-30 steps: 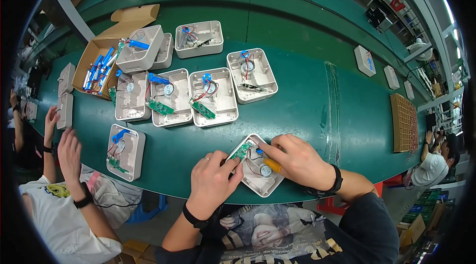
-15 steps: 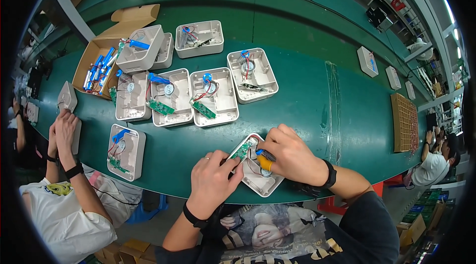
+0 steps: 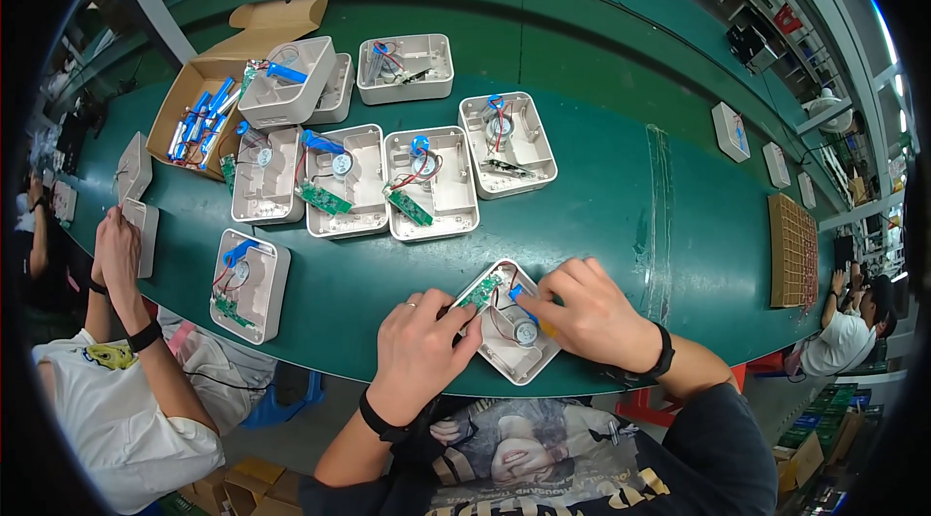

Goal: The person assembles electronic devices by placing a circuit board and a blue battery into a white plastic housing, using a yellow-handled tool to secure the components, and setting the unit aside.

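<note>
Directly before me an open light-grey plastic housing (image 3: 503,363) rests slightly turned on the table. My left hand (image 3: 424,341) is at its left side, thumb and forefinger pinching a green circuit board (image 3: 482,291) near the inner wall. My right hand (image 3: 593,314) hovers over the right side, fingers curled, thumb and forefinger beside a small blue piece (image 3: 515,292). Under its palm peeks a yellow-handled tool (image 3: 549,330), mostly hidden. Inside the housing lie a round speaker (image 3: 526,333) and thin red and black wires.
Several similar housings (image 3: 432,181) with boards, wires and blue cells stand beyond my left hand. A cardboard box (image 3: 173,128) holds blue battery cells. At left a co-worker's hands (image 3: 118,249) handle another housing. A brown gridded tray (image 3: 792,249) lies far right.
My right hand has drawn back to the right, uncovering the speaker, and the yellow tool has moved under its palm. The left hand keeps its pinch on the board.
</note>
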{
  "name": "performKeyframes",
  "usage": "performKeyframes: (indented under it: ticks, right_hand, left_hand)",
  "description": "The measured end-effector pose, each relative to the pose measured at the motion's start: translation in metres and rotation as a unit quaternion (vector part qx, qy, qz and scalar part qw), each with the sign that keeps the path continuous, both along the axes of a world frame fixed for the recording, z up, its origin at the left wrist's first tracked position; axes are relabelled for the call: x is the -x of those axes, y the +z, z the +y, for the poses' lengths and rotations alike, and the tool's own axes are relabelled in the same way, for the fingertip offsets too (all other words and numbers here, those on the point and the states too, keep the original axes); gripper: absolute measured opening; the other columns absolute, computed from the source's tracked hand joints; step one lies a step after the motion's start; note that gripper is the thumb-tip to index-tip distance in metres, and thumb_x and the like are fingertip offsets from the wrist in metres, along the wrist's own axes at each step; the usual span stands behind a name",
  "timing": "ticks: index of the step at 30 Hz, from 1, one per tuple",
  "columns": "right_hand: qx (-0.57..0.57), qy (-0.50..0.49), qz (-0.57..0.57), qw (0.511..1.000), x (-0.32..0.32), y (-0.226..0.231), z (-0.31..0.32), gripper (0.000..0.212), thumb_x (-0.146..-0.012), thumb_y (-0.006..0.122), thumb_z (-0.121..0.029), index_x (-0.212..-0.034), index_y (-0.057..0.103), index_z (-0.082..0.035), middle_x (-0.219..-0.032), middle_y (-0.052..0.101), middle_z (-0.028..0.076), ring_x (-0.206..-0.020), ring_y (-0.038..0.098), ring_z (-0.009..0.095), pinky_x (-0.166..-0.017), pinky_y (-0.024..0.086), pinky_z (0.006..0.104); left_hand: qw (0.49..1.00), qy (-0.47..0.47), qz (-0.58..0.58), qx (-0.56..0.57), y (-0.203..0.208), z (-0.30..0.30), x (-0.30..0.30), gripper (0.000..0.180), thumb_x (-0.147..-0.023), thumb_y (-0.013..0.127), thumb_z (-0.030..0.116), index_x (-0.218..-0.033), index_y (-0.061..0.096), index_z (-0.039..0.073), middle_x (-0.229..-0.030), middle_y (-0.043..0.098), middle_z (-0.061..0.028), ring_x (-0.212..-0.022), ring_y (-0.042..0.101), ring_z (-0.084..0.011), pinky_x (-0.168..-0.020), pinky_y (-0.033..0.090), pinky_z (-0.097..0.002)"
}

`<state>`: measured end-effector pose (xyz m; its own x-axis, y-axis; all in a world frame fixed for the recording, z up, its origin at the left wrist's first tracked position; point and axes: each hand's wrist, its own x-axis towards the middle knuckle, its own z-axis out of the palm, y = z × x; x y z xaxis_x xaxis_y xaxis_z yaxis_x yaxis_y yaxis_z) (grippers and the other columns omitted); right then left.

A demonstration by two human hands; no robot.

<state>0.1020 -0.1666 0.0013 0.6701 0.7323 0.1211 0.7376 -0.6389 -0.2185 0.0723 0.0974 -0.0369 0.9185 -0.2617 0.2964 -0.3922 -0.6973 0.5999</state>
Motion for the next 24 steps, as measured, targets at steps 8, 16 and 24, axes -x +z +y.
performKeyframes:
  ticks: [8, 16, 24]
  right_hand:
    - [0.024, -0.025, 0.007, 0.999, 0.015, 0.001, -0.001, 0.065, -0.079, 0.084, -0.035, -0.137, 0.070, -0.008, -0.139, 0.059, 0.015, -0.122, 0.059, 0.035, -0.094, 0.046, 0.0459]
    - [-0.047, -0.019, 0.069, 0.996, 0.034, -0.011, -0.019, 0.087, -0.075, 0.090, -0.042, -0.145, 0.060, 0.000, -0.154, 0.052, 0.026, -0.127, 0.060, 0.040, -0.100, 0.050, 0.0478]
    - [-0.059, -0.025, 0.115, 0.991, 0.040, -0.017, -0.020, 0.104, -0.074, 0.092, -0.049, -0.151, 0.051, 0.008, -0.157, 0.046, 0.033, -0.126, 0.060, 0.047, -0.105, 0.052, 0.0502]
  left_hand:
    - [1.000, 0.005, -0.016, -0.008, 0.000, 0.000, 0.002, 0.010, -0.085, 0.084, 0.012, -0.093, 0.080, 0.008, -0.087, 0.064, -0.0047, -0.073, 0.067, -0.0263, -0.064, 0.054, -0.0399]
    - [1.000, 0.012, -0.003, -0.012, 0.002, -0.008, 0.007, 0.009, -0.086, 0.084, 0.011, -0.092, 0.080, 0.005, -0.087, 0.063, -0.0074, -0.073, 0.067, -0.0270, -0.063, 0.056, -0.0394]
    - [1.000, 0.006, -0.001, -0.026, 0.004, -0.008, 0.008, 0.008, -0.088, 0.083, 0.010, -0.093, 0.081, 0.004, -0.087, 0.063, -0.0082, -0.074, 0.068, -0.0275, -0.064, 0.056, -0.0397]
